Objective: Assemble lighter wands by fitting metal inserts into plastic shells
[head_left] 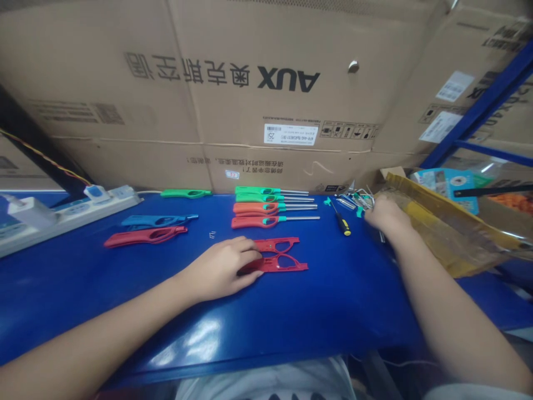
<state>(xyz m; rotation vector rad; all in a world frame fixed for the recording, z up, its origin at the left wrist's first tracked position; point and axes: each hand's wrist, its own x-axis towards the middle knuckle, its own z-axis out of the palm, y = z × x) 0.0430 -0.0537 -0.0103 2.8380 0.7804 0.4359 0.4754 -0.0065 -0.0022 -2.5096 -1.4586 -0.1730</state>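
Two red lighter shell halves, an upper one (277, 245) and a lower one (287, 263), lie side by side with their hollow insides up. My left hand (227, 266) covers their left ends, fingers curled over them and thumb along the lower half. At the right, my right hand (387, 215) is in a pile of metal tubes and small green parts (353, 200). Its fingers are bent together, and what they pinch is hidden. Just left of that pile lies a screwdriver (342, 221) with a yellow and black handle.
Several long-necked lighters (256, 207) in green and orange-red lie behind the halves. More shells, green (185, 193), blue (156, 220) and red (144, 237), lie left, near a power strip (75, 211). Small metal pieces (212, 235) sit nearby. A taped carton (453, 228) borders the right; cardboard (233, 111) stands behind.
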